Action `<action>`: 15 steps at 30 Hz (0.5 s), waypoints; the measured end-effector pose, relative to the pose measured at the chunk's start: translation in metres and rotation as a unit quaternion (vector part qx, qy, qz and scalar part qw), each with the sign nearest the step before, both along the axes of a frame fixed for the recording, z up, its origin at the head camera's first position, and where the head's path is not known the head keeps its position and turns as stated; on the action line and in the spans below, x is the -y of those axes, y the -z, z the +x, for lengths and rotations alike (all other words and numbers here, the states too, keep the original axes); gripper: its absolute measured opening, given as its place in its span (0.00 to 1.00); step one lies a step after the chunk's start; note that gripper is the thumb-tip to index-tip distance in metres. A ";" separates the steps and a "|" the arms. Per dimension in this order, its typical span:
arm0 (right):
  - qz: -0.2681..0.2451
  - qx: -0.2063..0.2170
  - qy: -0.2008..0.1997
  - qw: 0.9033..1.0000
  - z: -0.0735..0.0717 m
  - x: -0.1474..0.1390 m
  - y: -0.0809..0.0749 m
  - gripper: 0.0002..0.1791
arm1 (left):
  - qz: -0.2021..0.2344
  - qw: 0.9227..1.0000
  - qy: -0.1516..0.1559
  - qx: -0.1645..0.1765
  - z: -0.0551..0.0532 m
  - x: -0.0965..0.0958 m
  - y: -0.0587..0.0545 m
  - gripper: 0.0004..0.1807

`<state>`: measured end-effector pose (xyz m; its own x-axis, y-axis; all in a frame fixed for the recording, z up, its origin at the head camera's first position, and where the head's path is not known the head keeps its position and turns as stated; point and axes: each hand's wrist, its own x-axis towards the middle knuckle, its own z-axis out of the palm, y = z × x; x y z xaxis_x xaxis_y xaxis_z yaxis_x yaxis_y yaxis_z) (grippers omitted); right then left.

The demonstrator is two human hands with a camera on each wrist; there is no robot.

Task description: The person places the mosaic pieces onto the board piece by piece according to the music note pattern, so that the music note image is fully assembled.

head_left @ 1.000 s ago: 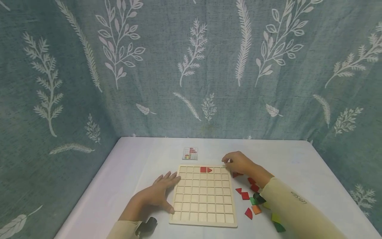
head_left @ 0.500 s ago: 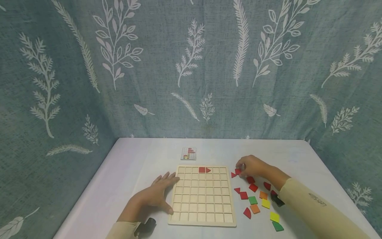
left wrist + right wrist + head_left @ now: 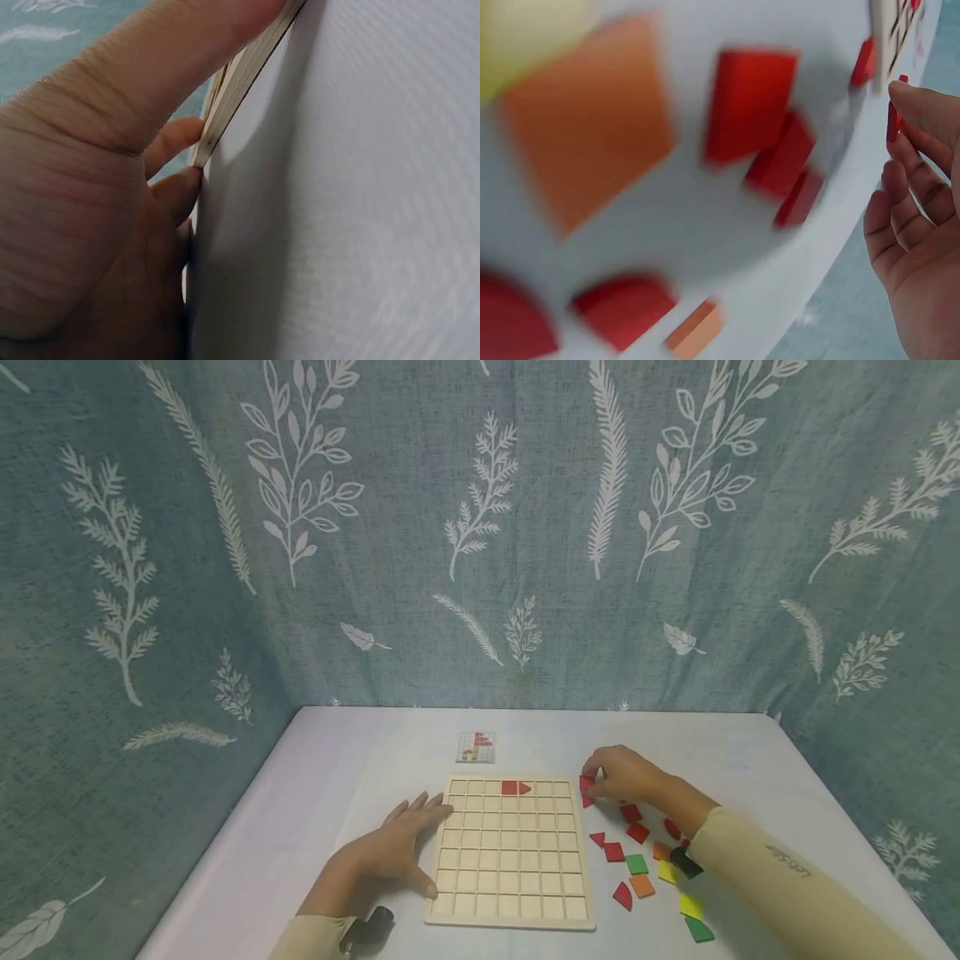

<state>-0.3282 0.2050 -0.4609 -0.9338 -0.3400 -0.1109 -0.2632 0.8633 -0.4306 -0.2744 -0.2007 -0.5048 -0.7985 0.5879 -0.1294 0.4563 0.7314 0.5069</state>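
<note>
A pale wooden grid board (image 3: 517,852) lies on the white table. In its top row sit a red square tile (image 3: 510,787) and, touching it on the right, a red triangle tile (image 3: 525,788). My left hand (image 3: 401,843) rests spread along the board's left edge, its thumb (image 3: 172,64) and fingers against the rim in the left wrist view. Just off the board's upper right side, my right hand (image 3: 628,774) pinches a red square tile (image 3: 893,124) between thumb and fingers. Right below this hand a red triangle tile (image 3: 587,802) lies beside the board.
A pattern card (image 3: 476,747) lies behind the board. To the board's right are scattered red tiles (image 3: 614,852), a green tile (image 3: 637,864), orange tiles (image 3: 642,886), yellow tiles (image 3: 691,906) and a red quarter-circle (image 3: 622,896). A leaf-print curtain (image 3: 420,552) hangs behind the table.
My right hand went from the board's top right corner to the red tiles, took hold of a red square and moved left with it towards the board. The left hand has stayed in place.
</note>
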 end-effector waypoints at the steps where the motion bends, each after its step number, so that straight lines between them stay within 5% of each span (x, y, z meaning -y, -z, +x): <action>1: 0.003 -0.008 -0.011 1.000 0.000 0.005 0.000 0.13 | -0.001 1.000 0.000 0.000 0.000 0.000 0.000 0.71; 15: -0.006 -0.066 -0.146 0.987 0.004 0.077 0.004 0.12 | -0.002 1.000 -0.005 0.006 0.001 -0.001 -0.002 0.71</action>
<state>-0.3244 0.1280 -0.4644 -0.8024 -0.5967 0.0107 -0.5536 0.7376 -0.3867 -0.2732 -0.2001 -0.5033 -0.8026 0.5795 -0.1417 0.4428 0.7379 0.5094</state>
